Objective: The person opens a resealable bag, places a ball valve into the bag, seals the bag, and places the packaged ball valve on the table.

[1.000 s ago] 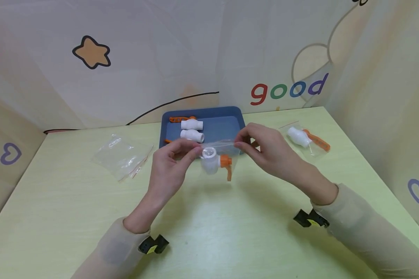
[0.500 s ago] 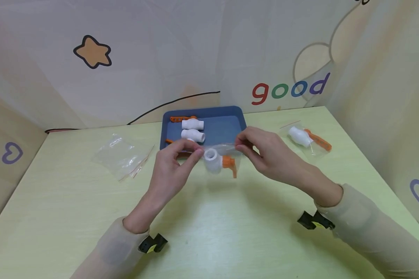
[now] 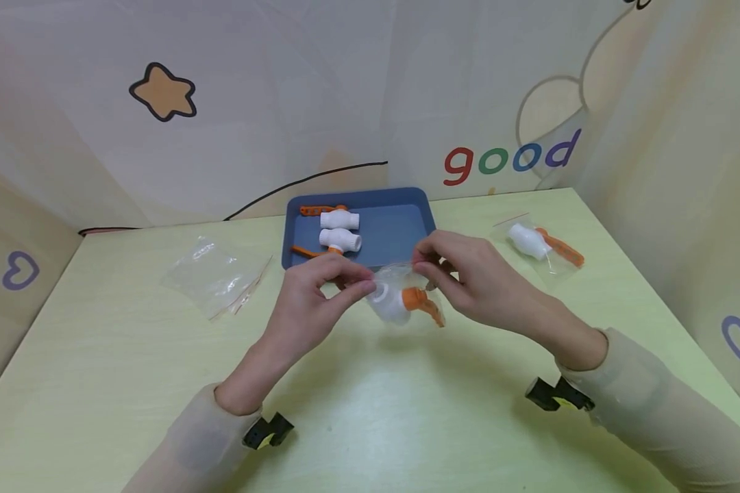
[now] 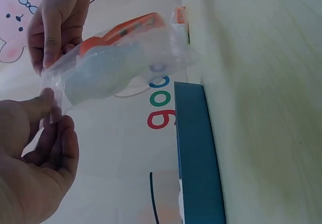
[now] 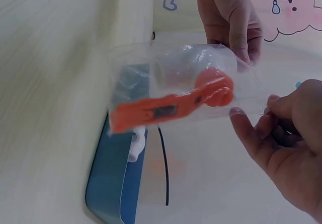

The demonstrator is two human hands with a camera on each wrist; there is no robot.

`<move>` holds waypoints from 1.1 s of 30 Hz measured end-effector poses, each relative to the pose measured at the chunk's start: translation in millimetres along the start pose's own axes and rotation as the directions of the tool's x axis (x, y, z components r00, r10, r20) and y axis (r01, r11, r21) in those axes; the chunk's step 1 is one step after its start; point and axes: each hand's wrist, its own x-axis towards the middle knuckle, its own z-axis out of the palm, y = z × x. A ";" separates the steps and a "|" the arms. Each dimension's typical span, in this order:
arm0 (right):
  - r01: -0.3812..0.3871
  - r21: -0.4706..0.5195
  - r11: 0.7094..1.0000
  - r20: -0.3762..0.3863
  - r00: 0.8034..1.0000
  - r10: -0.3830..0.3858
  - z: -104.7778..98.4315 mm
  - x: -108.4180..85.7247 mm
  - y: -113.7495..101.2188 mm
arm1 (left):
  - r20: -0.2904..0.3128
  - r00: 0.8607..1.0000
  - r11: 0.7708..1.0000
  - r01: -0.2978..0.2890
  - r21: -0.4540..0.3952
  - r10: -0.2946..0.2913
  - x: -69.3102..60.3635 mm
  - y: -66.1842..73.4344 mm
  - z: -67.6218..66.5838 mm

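**Q:** Where's the valve right now?

**Me:** In the bag, between my hands, held up just this side of the tray. It's a white, rounded plastic valve (image 3: pixel 392 310) with an orange plastic handle (image 3: pixel 432 311), all inside a thin, clear plastic bag (image 3: pixel 401 275) afaict.

**Q:** And your grip?

**Me:** Narrow pinch on both sides. My left hand (image 3: pixel 302 296) has one end of the bag's top edge between thumb and fingers, my right hand (image 3: pixel 476 274) has the other end.

**Q:** Anything just change?

**Me:** Yeah, compared with half a second ago my hands are a bit closer together and the valve's tipped, so the handle kicks out toward my right instead of hanging down. For the bagging, I'd say nothing's lost: valve's still in, top edge just looks slacker. Can't tell if the mouth is sealed.

**Q:** What's around it?

**Me:** Just behind is a blue rectangular tray (image 3: pixel 401 226) with two loose white valves with orange handles (image 3: pixel 340 220). Off right there's a second clear bag with a white-and-orange valve (image 3: pixel 529 241), off left some flat clear bags (image 3: pixel 216 277), all on a pale yellow-green table (image 3: pixel 370 424).
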 end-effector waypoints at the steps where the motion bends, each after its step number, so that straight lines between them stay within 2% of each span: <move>1: -0.008 0.006 1.000 0.008 1.000 0.008 -0.5 -0.3 -0.1 | 0.003 1.000 1.000 -0.009 0.014 0.009 0.5 0.6 -0.1; 8: -0.043 0.042 0.998 0.045 0.998 0.041 -3.5 -1.7 1.5 | 0.024 0.999 0.991 -0.040 0.130 0.037 2.3 4.8 -1.9; 12: -0.037 0.059 0.998 0.070 0.997 0.032 -2.7 -1.3 3.6 | 0.053 0.998 0.985 -0.047 0.164 0.038 2.7 6.8 -2.6; 20: 0.003 0.046 0.999 0.096 0.995 -0.007 3.2 2.7 4.0 | 0.084 0.995 0.982 -0.061 0.179 0.047 1.9 10.8 -1.5; 27: 0.033 0.042 0.999 0.052 0.998 -0.035 5.7 3.8 1.3 | 0.079 0.996 0.984 -0.062 0.170 0.049 3.2 11.8 -0.6; 33: 0.049 0.050 0.998 0.031 0.998 -0.050 7.4 3.1 0.5 | 0.107 0.992 0.975 -0.085 0.207 0.064 2.8 12.6 0.9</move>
